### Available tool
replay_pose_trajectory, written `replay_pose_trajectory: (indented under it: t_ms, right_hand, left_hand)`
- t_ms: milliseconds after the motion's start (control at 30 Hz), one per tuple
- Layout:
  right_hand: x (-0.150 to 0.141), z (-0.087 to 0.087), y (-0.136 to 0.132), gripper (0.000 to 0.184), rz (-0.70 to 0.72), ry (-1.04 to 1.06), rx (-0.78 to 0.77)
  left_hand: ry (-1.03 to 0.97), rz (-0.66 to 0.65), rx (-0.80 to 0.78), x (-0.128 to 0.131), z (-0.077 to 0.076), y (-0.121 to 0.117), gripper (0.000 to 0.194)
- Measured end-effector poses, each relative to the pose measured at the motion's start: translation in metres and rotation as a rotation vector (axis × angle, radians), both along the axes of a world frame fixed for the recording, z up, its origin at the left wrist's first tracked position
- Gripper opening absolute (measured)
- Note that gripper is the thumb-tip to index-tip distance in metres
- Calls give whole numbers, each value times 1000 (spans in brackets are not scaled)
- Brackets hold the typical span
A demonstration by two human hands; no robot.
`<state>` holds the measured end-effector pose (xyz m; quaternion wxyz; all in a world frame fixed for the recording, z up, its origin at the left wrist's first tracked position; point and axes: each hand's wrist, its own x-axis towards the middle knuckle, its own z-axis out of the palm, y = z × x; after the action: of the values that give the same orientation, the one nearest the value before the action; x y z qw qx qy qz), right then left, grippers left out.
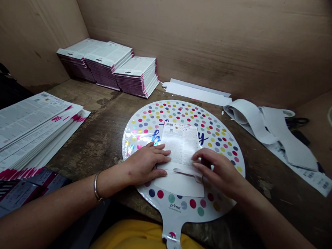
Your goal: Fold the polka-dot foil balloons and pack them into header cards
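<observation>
A flat, uninflated foil balloon [218, 137] with coloured dots lies on the table in front of me, its tail toward my lap. On its middle rests a printed white card sleeve [180, 142], with a white flap folded out toward me. My left hand [147, 164] lies palm down with its fingers stretched, over the sleeve's left edge and the balloon. At the sleeve's right edge, my right hand [216, 170] is curled, thumb and forefinger pinching the card beside the lifted fold. Part of the blue lettering on the balloon is hidden under the sleeve.
Stacks of printed sleeves [136, 65] stand against the back board. More sleeves [34, 126] are piled at the left. White paper strips [197, 92] lie behind the balloon. A loose label roll [265, 127] curls at the right, near dark scissors [299, 121].
</observation>
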<state>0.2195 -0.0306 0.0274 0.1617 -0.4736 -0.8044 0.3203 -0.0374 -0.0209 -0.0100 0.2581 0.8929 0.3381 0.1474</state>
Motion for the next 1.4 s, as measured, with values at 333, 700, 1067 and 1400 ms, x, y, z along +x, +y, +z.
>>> replay_pose_trajectory:
  t_ms: [333, 700, 1067, 1400]
  right_hand:
    - [43, 22, -36, 12, 295, -145, -310]
    - [-9, -17, -52, 56, 51, -254, 331]
    - [-15, -26, -53, 28, 65, -230, 392]
    - [-21, -23, -37, 20, -355, -172, 198]
  left_hand:
    - [7, 16, -30, -9, 1, 1, 42]
    - [87, -8, 113, 5, 8, -8, 68]
    - [92, -109, 292, 22, 0, -28, 17]
    - [33, 388, -1, 25, 12, -25, 12]
